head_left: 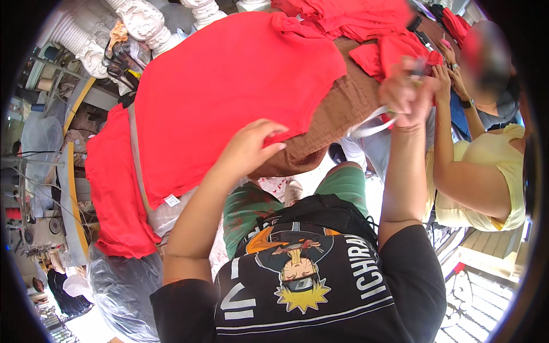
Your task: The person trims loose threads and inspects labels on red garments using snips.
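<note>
Around the middle of your view, the pale floor shows reddish marks, with the brown-covered table reaching from there up towards one o'clock. Between ten and twelve o'clock you have ornate white posts, carved and bulbous. At nine o'clock, yellow-edged furniture runs up and down beside you, crowded shelving and cables beyond it, and clear plastic sheeting hanging there. More crumpled clear plastic bulges at eight. Towards four o'clock you face pale slats and, just below, a scrolled metal grille, where strong white light floods in.
</note>
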Demonstrator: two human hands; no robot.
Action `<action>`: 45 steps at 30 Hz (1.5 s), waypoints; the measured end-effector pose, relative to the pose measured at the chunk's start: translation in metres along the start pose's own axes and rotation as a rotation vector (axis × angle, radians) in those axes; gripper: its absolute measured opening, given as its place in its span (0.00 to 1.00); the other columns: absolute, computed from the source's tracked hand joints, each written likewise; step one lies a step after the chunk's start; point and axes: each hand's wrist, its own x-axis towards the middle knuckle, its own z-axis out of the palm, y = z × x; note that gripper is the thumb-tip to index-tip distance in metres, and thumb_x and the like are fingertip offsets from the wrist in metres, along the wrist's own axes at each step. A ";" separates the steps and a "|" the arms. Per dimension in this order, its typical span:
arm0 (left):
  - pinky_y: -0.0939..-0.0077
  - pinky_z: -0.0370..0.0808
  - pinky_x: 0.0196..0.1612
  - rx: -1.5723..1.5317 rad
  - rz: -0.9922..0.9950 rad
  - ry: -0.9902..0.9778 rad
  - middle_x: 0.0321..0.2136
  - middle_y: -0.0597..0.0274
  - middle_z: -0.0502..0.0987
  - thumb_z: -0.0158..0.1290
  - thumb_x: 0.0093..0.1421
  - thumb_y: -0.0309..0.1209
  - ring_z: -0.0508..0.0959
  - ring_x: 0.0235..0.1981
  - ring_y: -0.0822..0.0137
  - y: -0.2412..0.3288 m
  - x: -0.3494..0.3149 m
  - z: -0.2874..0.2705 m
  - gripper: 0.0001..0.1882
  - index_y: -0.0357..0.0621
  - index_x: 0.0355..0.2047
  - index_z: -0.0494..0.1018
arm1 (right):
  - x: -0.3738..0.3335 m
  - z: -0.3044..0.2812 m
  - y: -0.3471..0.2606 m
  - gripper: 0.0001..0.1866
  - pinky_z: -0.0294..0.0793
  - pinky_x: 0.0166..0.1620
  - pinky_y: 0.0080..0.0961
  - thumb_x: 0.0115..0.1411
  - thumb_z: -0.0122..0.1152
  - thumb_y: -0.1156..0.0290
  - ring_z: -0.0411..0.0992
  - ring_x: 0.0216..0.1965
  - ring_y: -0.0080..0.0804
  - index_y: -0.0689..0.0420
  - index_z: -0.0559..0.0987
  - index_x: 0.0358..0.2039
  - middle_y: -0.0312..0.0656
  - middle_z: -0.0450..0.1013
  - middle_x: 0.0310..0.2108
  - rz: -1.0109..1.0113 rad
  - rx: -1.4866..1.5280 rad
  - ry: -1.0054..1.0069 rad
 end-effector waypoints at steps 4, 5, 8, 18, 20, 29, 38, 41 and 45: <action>0.66 0.72 0.49 0.109 0.072 0.120 0.42 0.57 0.75 0.61 0.52 0.29 0.75 0.45 0.59 -0.011 0.027 0.044 0.20 0.44 0.46 0.73 | 0.000 0.020 0.049 0.16 0.66 0.31 0.12 0.57 0.63 0.63 0.69 0.27 0.14 0.60 0.79 0.42 0.33 0.76 0.29 0.535 -0.846 0.204; 0.68 0.72 0.47 0.080 0.058 0.164 0.41 0.57 0.75 0.60 0.53 0.29 0.76 0.43 0.61 -0.016 0.030 0.051 0.19 0.43 0.46 0.73 | -0.006 0.009 0.064 0.14 0.70 0.39 0.17 0.56 0.64 0.69 0.72 0.34 0.18 0.60 0.79 0.42 0.34 0.76 0.31 0.667 -0.879 0.189; 0.75 0.73 0.44 -0.138 -0.092 0.258 0.38 0.58 0.77 0.60 0.55 0.27 0.77 0.39 0.68 -0.036 0.033 0.069 0.16 0.42 0.45 0.73 | -0.020 -0.012 0.097 0.16 0.73 0.45 0.26 0.54 0.64 0.72 0.75 0.40 0.28 0.57 0.78 0.45 0.42 0.78 0.37 0.628 -1.293 -0.012; 0.81 0.72 0.45 -0.565 -0.139 0.500 0.38 0.60 0.78 0.54 0.61 0.23 0.76 0.40 0.74 -0.053 0.037 0.078 0.09 0.34 0.42 0.74 | -0.016 -0.010 0.143 0.12 0.74 0.37 0.29 0.51 0.65 0.69 0.77 0.32 0.35 0.57 0.79 0.37 0.47 0.77 0.30 0.450 -1.152 0.196; 0.81 0.72 0.45 -0.608 -0.144 0.510 0.38 0.60 0.78 0.54 0.62 0.24 0.76 0.39 0.75 -0.052 0.036 0.077 0.09 0.34 0.41 0.74 | -0.016 -0.009 0.138 0.12 0.72 0.36 0.24 0.53 0.66 0.69 0.73 0.30 0.25 0.58 0.79 0.38 0.42 0.77 0.28 0.508 -1.172 0.201; 0.81 0.73 0.43 -0.539 -0.118 0.561 0.33 0.61 0.78 0.53 0.63 0.25 0.76 0.38 0.75 -0.056 0.034 0.075 0.06 0.34 0.35 0.75 | -0.031 -0.009 0.154 0.14 0.69 0.31 0.21 0.50 0.72 0.66 0.68 0.26 0.19 0.60 0.79 0.32 0.35 0.73 0.23 0.336 -1.356 0.256; 0.80 0.74 0.42 -0.693 -0.242 0.468 0.34 0.62 0.79 0.58 0.60 0.30 0.77 0.36 0.75 -0.037 0.020 0.064 0.11 0.37 0.40 0.75 | -0.037 0.006 0.153 0.06 0.70 0.34 0.14 0.59 0.63 0.75 0.69 0.29 0.13 0.63 0.80 0.35 0.31 0.75 0.25 0.451 -1.011 0.366; 0.81 0.74 0.41 -0.581 -0.169 0.461 0.34 0.63 0.79 0.60 0.56 0.28 0.77 0.35 0.76 -0.028 0.021 0.071 0.13 0.38 0.41 0.75 | -0.038 0.011 0.153 0.04 0.71 0.36 0.15 0.59 0.62 0.76 0.70 0.31 0.13 0.62 0.79 0.35 0.31 0.76 0.27 0.412 -1.017 0.363; 0.79 0.74 0.42 -0.572 -0.217 0.496 0.35 0.62 0.79 0.60 0.55 0.25 0.78 0.37 0.73 -0.034 0.018 0.076 0.12 0.39 0.40 0.75 | -0.041 0.009 0.153 0.04 0.71 0.37 0.15 0.58 0.62 0.77 0.71 0.31 0.13 0.61 0.79 0.34 0.31 0.76 0.28 0.405 -0.986 0.358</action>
